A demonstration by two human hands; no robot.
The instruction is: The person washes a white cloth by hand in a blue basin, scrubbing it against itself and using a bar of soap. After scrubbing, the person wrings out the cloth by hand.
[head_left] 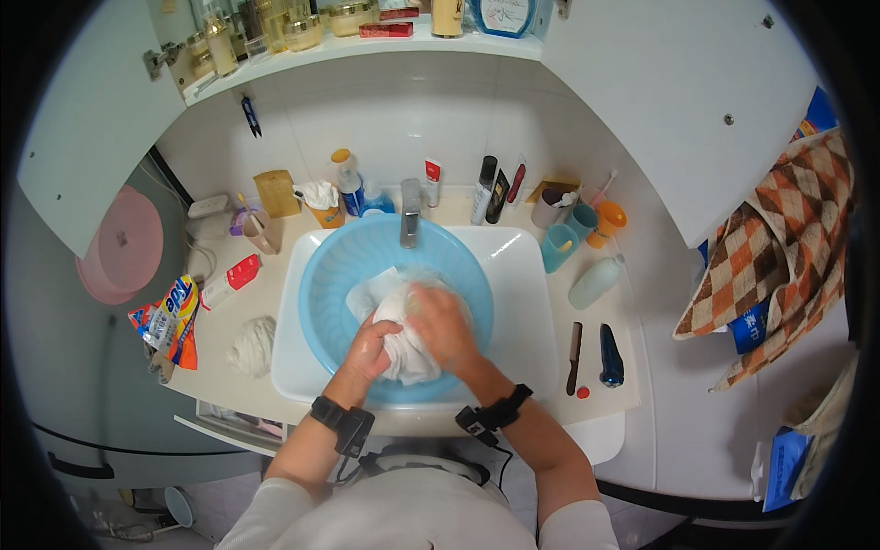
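Observation:
A bundled wet white cloth (409, 359) is in a light blue plastic basin (318, 307), which sits in the white sink (525, 321) under the faucet (410, 220). At the cloth's left side, my left hand (368, 350) grips it with the thumb on top. My right hand (441, 323) presses over the cloth from the right with bent fingers, slightly smeared by motion. Part of the cloth spreads toward the basin's far left, and some suds or water show around it. Dark straps with small devices wrap both my wrists.
A white mesh bundle (251, 347), a detergent bag (172, 321) and a red-white carton (230, 281) lie left. To the right are cups (560, 247), a pale bottle (597, 282), a comb (574, 357) and a shaver (610, 356). Open cabinet doors (687, 82) flank the shelf above.

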